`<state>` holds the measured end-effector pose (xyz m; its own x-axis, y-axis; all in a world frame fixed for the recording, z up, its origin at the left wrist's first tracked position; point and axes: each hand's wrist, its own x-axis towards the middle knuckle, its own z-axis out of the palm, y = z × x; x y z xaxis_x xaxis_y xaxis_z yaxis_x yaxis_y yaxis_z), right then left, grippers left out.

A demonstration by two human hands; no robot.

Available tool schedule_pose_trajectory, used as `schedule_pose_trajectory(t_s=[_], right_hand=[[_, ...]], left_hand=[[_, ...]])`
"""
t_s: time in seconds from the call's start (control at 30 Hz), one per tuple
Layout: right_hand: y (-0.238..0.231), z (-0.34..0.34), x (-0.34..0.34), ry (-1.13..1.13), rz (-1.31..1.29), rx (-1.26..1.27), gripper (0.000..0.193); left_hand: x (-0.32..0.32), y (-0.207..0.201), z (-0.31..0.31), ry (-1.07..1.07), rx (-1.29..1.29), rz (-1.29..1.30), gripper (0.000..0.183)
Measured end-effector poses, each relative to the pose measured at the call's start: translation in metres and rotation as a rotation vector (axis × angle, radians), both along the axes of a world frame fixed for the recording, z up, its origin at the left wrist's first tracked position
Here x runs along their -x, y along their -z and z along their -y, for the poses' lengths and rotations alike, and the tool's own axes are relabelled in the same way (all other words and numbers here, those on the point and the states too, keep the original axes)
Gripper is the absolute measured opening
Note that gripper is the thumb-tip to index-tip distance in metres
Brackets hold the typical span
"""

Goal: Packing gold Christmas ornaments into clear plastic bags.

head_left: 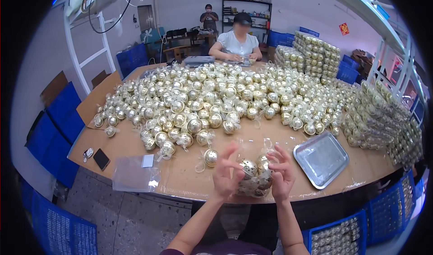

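Observation:
At the table's near edge, my left hand (227, 174) and my right hand (281, 173) face each other, each with bent fingers pinching a side of a clear plastic bag (253, 192). Several shiny gold ball ornaments (248, 168) with dark patterns sit in it between my hands. The bag's thin film is hard to make out. Just left of my left hand, a single ball ornament (210, 157) with a pale ribbon lies on the table. A broad heap of similar balls (194, 97) with sheer ribbons spreads beyond my hands.
A metal tray (321, 160) lies on the brown table (180, 183) to the right. Flat clear bags (133, 174) and a phone (101, 159) lie left. Packed balls (376, 115) are stacked at right, with blue crates (340, 234) below. Across the table sits a co-worker (238, 43); another person stands behind.

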<state>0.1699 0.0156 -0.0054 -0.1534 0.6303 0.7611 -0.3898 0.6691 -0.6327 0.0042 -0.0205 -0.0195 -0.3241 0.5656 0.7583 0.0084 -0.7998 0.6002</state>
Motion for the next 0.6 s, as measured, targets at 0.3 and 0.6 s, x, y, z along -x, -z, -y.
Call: schedule_pose_trajectory(t_s=[0.3, 0.6], right_hand=[[-0.040, 0.010, 0.004, 0.025, -0.022, 0.417, 0.005], [-0.107, -0.005, -0.008, 0.249, 0.872, -0.125, 0.018]], left_hand=[[0.001, -0.025, -0.018, 0.320, 0.126, 0.258, 0.031], [-0.001, -0.034, -0.014, 0.364, 0.233, 0.310, 0.041]])
